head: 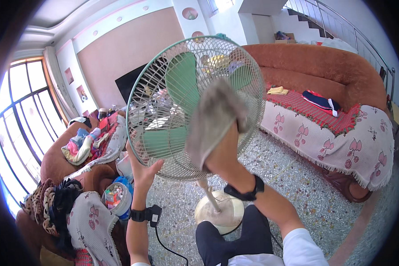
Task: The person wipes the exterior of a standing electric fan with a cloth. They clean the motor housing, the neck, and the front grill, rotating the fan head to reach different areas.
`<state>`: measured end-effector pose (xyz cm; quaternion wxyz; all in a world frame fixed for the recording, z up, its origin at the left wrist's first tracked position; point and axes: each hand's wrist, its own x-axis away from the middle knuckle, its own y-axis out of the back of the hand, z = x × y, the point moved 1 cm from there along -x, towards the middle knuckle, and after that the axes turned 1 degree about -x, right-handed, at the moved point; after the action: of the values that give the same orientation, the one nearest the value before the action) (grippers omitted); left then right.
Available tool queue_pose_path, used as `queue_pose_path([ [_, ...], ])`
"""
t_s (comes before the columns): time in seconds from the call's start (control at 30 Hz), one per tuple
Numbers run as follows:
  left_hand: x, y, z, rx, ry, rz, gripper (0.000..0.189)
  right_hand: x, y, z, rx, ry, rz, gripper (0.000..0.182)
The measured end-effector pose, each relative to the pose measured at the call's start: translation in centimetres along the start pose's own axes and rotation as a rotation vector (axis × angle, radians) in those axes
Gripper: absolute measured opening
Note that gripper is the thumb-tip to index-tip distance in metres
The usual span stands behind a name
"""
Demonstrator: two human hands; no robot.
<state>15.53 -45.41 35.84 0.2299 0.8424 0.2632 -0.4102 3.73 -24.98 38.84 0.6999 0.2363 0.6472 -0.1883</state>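
Note:
A pedestal fan with green blades stands before me, its round wire guard [166, 166] facing me. My right hand [224, 146] is on a grey cloth [212, 116] against the front of the guard; cloth and fingers are blurred, and the cloth covers most of the fingers. At the guard's lower left rim, my left hand [142, 166] grips the edge, thumb in front and fingers partly hidden behind. The fan's pole [210, 196] rises from a round, stained cream base [216, 216] on the floor between my knees. Each wrist wears a black strap.
A brown sofa [312, 66] with a fringed, patterned cover and folded clothes stands at right. Another sofa [53, 159] with piled clothes is at left. Near my left forearm is a bucket [121, 207] of small items. A black cable [169, 249] hangs from the left wrist device.

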Motion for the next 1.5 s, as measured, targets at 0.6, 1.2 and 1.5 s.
queue_pose_path([
  [0.6, 1.1, 0.1, 1.7, 0.013, -0.009, -0.095, 0.120, -0.4, 1.0, -10.1, -0.104, 0.005, -0.074, 0.038],
  [1.2, 0.8, 2.8, 2.3, 0.019, 0.064, -0.032, 0.128, 1.7, 0.4, -19.6, -0.501, -0.212, 0.017, 0.044],
  [1.5, 2.1, 0.3, 1.8, 0.026, -0.060, 0.055, 0.126, -3.2, 0.0, -23.5, -0.852, -0.685, 0.247, 0.048],
])
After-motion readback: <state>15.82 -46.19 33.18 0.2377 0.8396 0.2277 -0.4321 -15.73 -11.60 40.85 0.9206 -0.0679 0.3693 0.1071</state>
